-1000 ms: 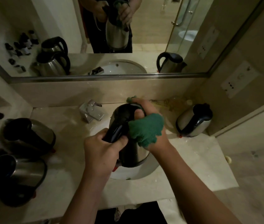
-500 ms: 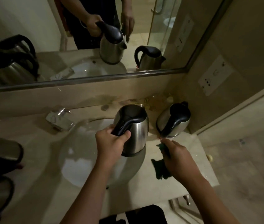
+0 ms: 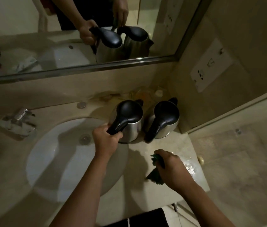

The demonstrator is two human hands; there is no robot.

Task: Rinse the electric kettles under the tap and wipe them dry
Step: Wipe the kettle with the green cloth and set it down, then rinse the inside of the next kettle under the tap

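Note:
My left hand [image 3: 105,136] grips the black handle of a steel kettle [image 3: 133,126] with a black lid. This kettle stands upright on the counter at the sink's right rim. A second steel kettle [image 3: 164,120] stands just right of it, close beside it, near the wall corner. My right hand [image 3: 170,167] is lower right, over the counter, closed around a crumpled green cloth [image 3: 156,176]. The cloth hangs down to the counter top, apart from both kettles.
The white oval sink [image 3: 51,154] fills the centre left, with its chrome tap [image 3: 17,123] behind it at the left. A mirror [image 3: 47,46] runs along the back wall. Wall sockets [image 3: 211,64] sit on the right wall. Water drops lie on the counter [image 3: 190,166] beside my right hand.
The kettle went from being wiped over the sink to standing on the counter beside the second kettle. My right hand left it with the cloth and dropped to the counter. The view shifted right.

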